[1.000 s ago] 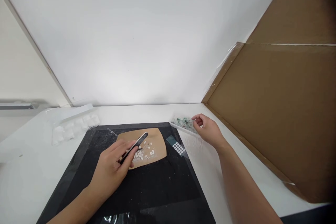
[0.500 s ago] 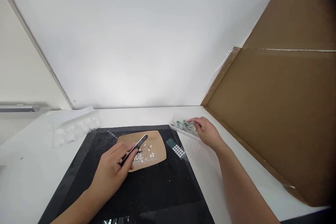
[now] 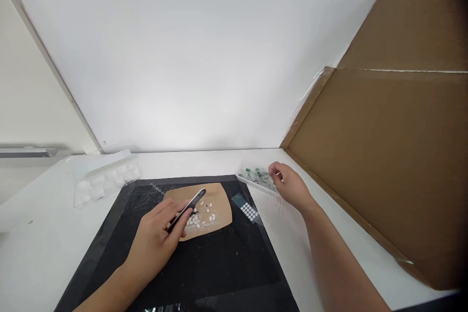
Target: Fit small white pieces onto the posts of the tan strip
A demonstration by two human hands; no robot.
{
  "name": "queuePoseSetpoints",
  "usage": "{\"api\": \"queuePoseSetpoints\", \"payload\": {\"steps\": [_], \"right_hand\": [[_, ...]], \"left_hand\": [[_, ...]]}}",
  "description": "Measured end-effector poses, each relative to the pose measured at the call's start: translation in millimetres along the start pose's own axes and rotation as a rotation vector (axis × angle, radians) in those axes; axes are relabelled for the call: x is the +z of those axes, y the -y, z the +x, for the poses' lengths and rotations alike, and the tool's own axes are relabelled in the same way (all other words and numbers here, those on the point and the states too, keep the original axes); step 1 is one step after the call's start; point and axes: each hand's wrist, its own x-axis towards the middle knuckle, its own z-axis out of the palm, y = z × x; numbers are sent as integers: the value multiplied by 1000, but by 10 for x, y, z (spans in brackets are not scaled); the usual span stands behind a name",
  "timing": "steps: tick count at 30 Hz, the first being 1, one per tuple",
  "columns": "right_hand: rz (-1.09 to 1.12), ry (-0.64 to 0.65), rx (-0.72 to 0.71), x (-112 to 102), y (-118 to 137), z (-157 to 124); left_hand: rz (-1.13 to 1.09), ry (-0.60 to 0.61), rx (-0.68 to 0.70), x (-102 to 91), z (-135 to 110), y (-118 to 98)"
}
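Observation:
My left hand (image 3: pixel 159 234) is closed around a slim black tool with a pale edge and a rounded end (image 3: pixel 197 197). It is held slantwise over a tan sheet (image 3: pixel 223 200). Small white pieces (image 3: pixel 197 219) lie scattered on that sheet, some of them hidden behind my fingers. At the right, my right hand (image 3: pixel 290 185) has its fingertips curled together in a pinch. Whatever may be between them is too small to make out. It is beside the right end of a shallow clear tray (image 3: pixel 258 186) holding small green and clear packets (image 3: pixel 258 174).
Under the tan sheet lies a black mat (image 3: pixel 226 273) on the white table (image 3: pixel 32 253). A strip with white dots (image 3: pixel 248 210) sits on the mat's right side. At the back left stands a clear compartment box (image 3: pixel 106 180). Cardboard panels (image 3: pixel 383 156) rise along the right.
My right hand has drawn slightly right, off the tray's contents, and its outstretched fingers have curled inward. My left hand keeps its place with the black tool.

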Motion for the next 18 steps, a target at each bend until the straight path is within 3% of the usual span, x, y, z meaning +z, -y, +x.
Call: {"api": "queuePoseSetpoints", "payload": {"steps": [18], "right_hand": [[27,9,61,-32,56,-3]], "left_hand": [[-7,0,-10,-2,-8,4]]}}
